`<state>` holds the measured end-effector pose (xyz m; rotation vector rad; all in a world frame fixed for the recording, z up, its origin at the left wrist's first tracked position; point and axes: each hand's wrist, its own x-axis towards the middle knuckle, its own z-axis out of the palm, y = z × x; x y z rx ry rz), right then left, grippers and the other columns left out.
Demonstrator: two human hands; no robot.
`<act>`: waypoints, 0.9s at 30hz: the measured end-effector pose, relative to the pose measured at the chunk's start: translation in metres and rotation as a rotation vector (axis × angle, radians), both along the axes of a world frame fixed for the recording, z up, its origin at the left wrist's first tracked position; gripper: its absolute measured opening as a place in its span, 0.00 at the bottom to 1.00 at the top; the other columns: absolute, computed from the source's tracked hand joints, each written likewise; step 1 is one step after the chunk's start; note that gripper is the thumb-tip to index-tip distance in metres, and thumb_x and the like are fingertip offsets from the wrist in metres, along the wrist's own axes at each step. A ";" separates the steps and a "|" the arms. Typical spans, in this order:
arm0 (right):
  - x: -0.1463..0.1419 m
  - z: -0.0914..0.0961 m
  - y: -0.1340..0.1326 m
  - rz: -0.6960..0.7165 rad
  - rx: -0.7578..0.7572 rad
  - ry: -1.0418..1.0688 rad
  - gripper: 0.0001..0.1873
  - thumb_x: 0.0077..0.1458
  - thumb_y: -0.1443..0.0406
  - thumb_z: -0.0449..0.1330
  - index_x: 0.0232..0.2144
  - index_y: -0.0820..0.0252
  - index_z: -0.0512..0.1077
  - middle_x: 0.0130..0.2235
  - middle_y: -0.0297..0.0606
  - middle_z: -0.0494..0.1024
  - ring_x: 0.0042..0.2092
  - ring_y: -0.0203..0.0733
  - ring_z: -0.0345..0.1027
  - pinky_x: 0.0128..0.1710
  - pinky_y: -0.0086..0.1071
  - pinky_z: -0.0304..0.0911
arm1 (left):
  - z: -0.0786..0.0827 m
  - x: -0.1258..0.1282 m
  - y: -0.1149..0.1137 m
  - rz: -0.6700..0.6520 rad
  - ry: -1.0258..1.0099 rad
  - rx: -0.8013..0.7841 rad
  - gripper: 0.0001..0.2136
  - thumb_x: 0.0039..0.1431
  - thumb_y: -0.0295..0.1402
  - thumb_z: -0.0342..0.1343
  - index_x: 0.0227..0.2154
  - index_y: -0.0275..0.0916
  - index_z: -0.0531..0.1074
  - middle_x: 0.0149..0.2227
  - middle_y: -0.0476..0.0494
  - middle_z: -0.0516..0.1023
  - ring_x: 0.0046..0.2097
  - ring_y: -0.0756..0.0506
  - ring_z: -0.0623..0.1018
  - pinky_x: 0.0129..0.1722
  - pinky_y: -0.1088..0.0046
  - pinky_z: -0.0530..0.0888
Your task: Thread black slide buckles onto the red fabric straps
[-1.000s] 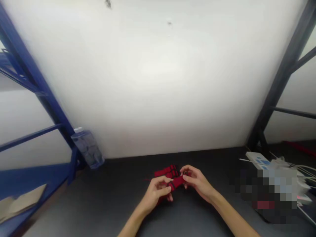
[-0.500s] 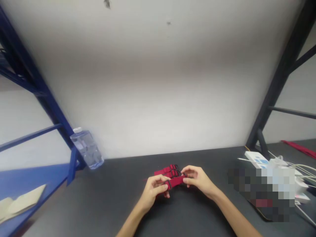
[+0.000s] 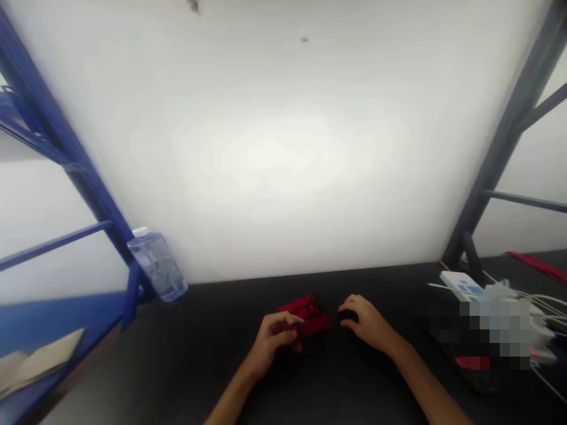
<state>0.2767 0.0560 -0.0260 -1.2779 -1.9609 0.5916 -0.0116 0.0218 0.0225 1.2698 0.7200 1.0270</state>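
My left hand (image 3: 269, 343) pinches the near end of a red webbing strap (image 3: 317, 324) between thumb and fingers. That strap points right, and dark fittings show faintly near my fingertips. Just behind it, more red straps with black buckles (image 3: 299, 306) lie bunched on the black tabletop (image 3: 186, 360). To the right of the strap, my right hand (image 3: 367, 324) is curved with thumb and fingers apart. It is a short way off the strap's free end and nothing shows between its fingers. The dim light hides the buckle details.
A clear plastic bottle (image 3: 160, 265) with a white cap stands at the back left by a blue metal post (image 3: 84, 159). On the right are a white power strip (image 3: 463, 284), white cables (image 3: 538, 300) and a pixelated patch. A red strip (image 3: 538, 265) lies beyond the dark post (image 3: 496, 159).
My right hand has let go of the strap's right end and moved a little right. My left hand still holds the strap. The wall looks brighter and the table darker.
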 end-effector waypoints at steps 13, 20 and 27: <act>-0.048 0.049 -0.035 0.203 0.030 0.250 0.07 0.56 0.60 0.61 0.36 0.54 0.77 0.39 0.40 0.77 0.40 0.46 0.65 0.40 0.37 0.60 | -0.007 0.010 -0.006 -0.145 0.037 -0.069 0.14 0.44 0.36 0.70 0.29 0.33 0.73 0.34 0.42 0.77 0.26 0.48 0.77 0.28 0.71 0.73; -0.064 0.040 -0.043 0.197 -0.041 0.300 0.09 0.55 0.62 0.61 0.25 0.57 0.67 0.31 0.35 0.72 0.37 0.43 0.63 0.38 0.34 0.58 | -0.010 0.014 -0.006 -0.058 0.144 0.012 0.14 0.49 0.38 0.66 0.36 0.34 0.76 0.26 0.47 0.75 0.24 0.50 0.74 0.26 0.74 0.71; -0.062 0.032 -0.040 0.210 -0.175 0.376 0.13 0.56 0.60 0.59 0.25 0.58 0.62 0.25 0.28 0.63 0.28 0.35 0.55 0.29 0.29 0.51 | 0.006 0.012 -0.012 0.129 0.506 0.459 0.17 0.43 0.35 0.70 0.40 0.40 0.80 0.38 0.41 0.80 0.39 0.42 0.77 0.42 0.69 0.72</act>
